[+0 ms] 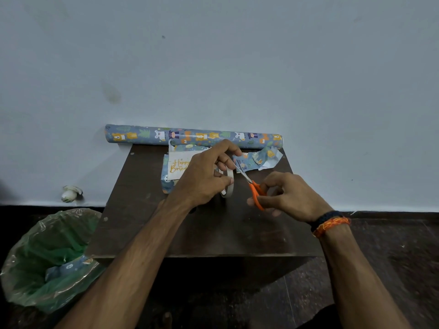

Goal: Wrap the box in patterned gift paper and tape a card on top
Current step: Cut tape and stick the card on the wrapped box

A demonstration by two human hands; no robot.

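Left hand (202,176) is gripped around the tape roll (228,184); orange scissors (255,191) are held by right hand (282,193). Tape is judged light, sticky; rim grasp is advised.

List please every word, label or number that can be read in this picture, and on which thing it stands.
"Happy Birth..." in gold script, on the white card lying on the wrapped box; the left hand hides the rest of the word.
The roll of gift paper shows only animal pictures, no readable text.
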